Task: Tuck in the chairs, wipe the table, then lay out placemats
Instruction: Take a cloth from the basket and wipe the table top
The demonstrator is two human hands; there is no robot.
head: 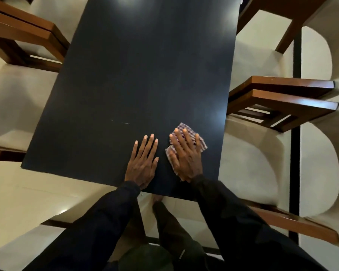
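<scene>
Wiping with one checked cloth (202, 146), pinned flat under the right hand (186, 155) near the near right corner of the dark bench (135, 75), just inside its right edge. Pressing down with that hand's fingers straight and slightly spread, not curling round the fabric. Resting the left hand (143, 163) flat and open on bare bench just beside the cloth, not touching it and gripping nothing. Judging the cloth as light, thin and limp, with no stiffness of its own: probably bunching or slipping out under a lopsided push. So favouring a broad palm over its middle for wiping, and a pinch on the loose corner showing to the right of the fingers for lifting. Judging the bench top as hard, smooth and glossy, so offering the cloth little drag. Counting one cloth, one bench, two hands in dark sleeves and two short pale marks (125, 123) on the top, beyond the left hand. Counting at least four chairs (294, 106) with wooden arms and cream upholstery, two along each long side, their arms reaching the bench edge. Not telling whether the cream shape at lower left makes a fifth. Seeing no placemats anywhere in view.
</scene>
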